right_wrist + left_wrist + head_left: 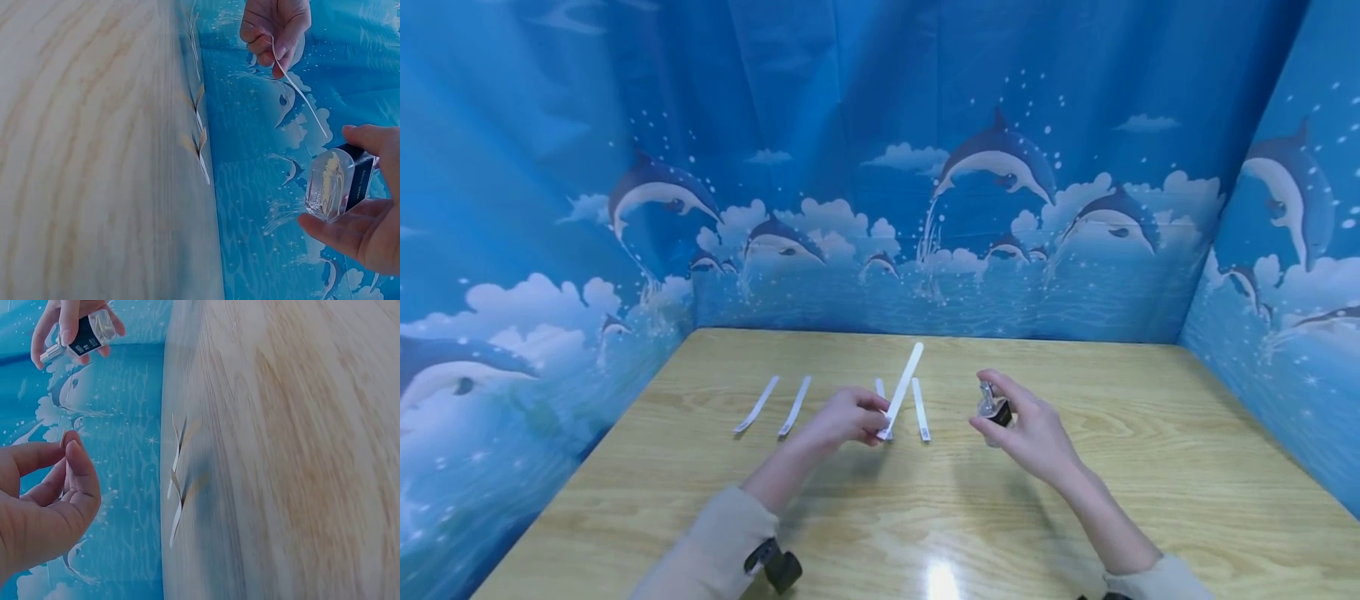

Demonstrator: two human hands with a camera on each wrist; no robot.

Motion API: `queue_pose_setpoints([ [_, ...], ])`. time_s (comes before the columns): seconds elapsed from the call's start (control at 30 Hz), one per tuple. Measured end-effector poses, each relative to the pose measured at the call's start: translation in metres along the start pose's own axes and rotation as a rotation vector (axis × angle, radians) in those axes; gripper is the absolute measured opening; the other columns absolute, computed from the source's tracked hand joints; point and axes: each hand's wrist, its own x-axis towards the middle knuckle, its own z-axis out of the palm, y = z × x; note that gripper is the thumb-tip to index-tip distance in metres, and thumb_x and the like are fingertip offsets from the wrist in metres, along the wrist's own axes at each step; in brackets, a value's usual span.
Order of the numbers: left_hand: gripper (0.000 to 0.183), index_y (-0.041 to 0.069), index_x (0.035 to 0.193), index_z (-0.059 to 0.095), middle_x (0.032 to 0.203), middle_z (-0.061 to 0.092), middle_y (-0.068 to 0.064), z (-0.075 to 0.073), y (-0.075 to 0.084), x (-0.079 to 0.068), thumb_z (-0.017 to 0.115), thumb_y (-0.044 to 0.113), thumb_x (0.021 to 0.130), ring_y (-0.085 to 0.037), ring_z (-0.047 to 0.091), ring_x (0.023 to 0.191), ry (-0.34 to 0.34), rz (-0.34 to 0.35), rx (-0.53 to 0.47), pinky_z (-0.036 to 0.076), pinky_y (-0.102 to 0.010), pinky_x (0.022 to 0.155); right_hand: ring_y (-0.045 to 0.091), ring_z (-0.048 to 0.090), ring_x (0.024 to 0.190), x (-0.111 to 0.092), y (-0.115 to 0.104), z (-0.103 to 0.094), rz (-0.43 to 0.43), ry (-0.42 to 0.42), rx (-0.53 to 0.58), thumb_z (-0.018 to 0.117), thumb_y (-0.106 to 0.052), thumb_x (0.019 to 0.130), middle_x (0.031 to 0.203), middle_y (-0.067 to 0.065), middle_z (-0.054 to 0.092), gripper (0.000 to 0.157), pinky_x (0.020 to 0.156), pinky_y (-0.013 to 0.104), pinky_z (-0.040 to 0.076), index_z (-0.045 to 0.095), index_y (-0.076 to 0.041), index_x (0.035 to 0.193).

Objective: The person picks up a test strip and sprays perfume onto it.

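My left hand [853, 415] pinches the lower end of a white paper strip [905, 383] between thumb and fingers, and the strip slants up and away to the right. A small glass perfume bottle [997, 411] with a black label and a silver spray nozzle is in my right hand [1030, 425], off the table. Thumb and fingers grip the bottle from both sides, as the right wrist view shows its clear glass base [327, 185]. The strip's free end stands apart from the bottle.
Two more white strips [795, 407] lie to the left on the wooden table [1120, 467]. Another two, one of them this strip [921, 410], lie around the left hand's fingers, one partly hidden. A blue dolphin-print curtain [865, 167] encloses the table's back and sides.
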Motion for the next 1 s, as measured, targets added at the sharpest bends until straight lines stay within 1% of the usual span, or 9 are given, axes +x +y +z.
queue_pose_setpoints([
  [0.17,0.028,-0.018,0.105,0.055,0.078,0.059,-0.011,0.002,0.002,-0.003,0.056,-0.009,0.079,-0.012,0.057,0.059,-0.007,0.012,-0.001,0.053,-0.023,0.055,0.021,0.058,0.085,0.005,-0.004,0.0,-0.015,0.004,-0.004,0.072,-0.023,0.081,0.12,0.015,0.058,0.057,0.06,0.031,0.043,0.049,-0.012,0.132],
  [0.27,0.028,-0.018,0.105,0.055,0.077,0.06,-0.011,0.002,0.003,-0.005,0.056,-0.009,0.079,-0.012,0.057,0.059,-0.012,0.019,0.007,0.052,-0.023,0.055,0.023,0.059,0.088,0.008,-0.006,0.0,-0.014,-0.001,-0.01,0.072,-0.022,0.081,0.121,0.015,0.058,0.057,0.064,0.035,0.047,0.049,-0.012,0.132],
  [0.37,0.028,-0.018,0.104,0.056,0.076,0.06,-0.011,0.003,0.004,-0.006,0.056,-0.009,0.078,-0.012,0.057,0.059,-0.024,0.029,0.018,0.053,-0.024,0.056,0.026,0.06,0.092,0.01,-0.007,0.001,-0.012,-0.009,-0.024,0.072,-0.023,0.081,0.12,0.015,0.058,0.057,0.07,0.042,0.05,0.049,-0.013,0.132],
  [0.5,0.026,-0.016,0.103,0.056,0.074,0.061,-0.011,0.004,0.004,-0.007,0.057,-0.008,0.078,-0.012,0.057,0.059,-0.028,0.03,0.034,0.053,-0.024,0.055,0.03,0.059,0.098,0.013,-0.009,0.001,-0.01,-0.021,-0.037,0.071,-0.024,0.082,0.12,0.015,0.058,0.056,0.076,0.048,0.05,0.049,-0.013,0.133],
  [0.57,0.025,-0.015,0.103,0.057,0.074,0.061,-0.011,0.006,0.004,-0.006,0.055,-0.008,0.079,-0.013,0.057,0.06,-0.023,0.024,0.042,0.052,-0.023,0.055,0.03,0.059,0.099,0.013,-0.008,0.002,-0.013,-0.023,-0.038,0.071,-0.024,0.082,0.12,0.015,0.058,0.056,0.077,0.049,0.05,0.049,-0.013,0.133],
  [0.73,0.023,-0.015,0.104,0.057,0.072,0.061,-0.01,0.008,0.002,-0.004,0.052,-0.007,0.082,-0.013,0.057,0.061,-0.001,0.019,0.038,0.051,-0.023,0.055,0.028,0.059,0.095,0.016,-0.007,0.003,-0.031,-0.021,-0.05,0.073,-0.022,0.081,0.118,0.015,0.059,0.057,0.073,0.046,0.051,0.049,-0.013,0.132],
  [0.87,0.023,-0.015,0.103,0.057,0.072,0.061,-0.01,0.008,0.002,-0.004,0.053,-0.007,0.082,-0.013,0.056,0.061,0.009,0.021,0.031,0.051,-0.023,0.055,0.028,0.059,0.097,0.018,-0.006,0.003,-0.042,-0.019,-0.066,0.073,-0.023,0.08,0.119,0.014,0.059,0.058,0.075,0.046,0.051,0.049,-0.012,0.132],
  [1.0,0.022,-0.015,0.102,0.058,0.071,0.061,-0.009,0.01,0.003,-0.002,0.054,-0.007,0.081,-0.012,0.056,0.06,-0.001,0.023,0.039,0.051,-0.022,0.053,0.03,0.058,0.1,0.022,-0.007,0.001,-0.05,-0.01,-0.08,0.073,-0.023,0.08,0.121,0.015,0.058,0.059,0.078,0.048,0.051,0.049,-0.011,0.132],
])
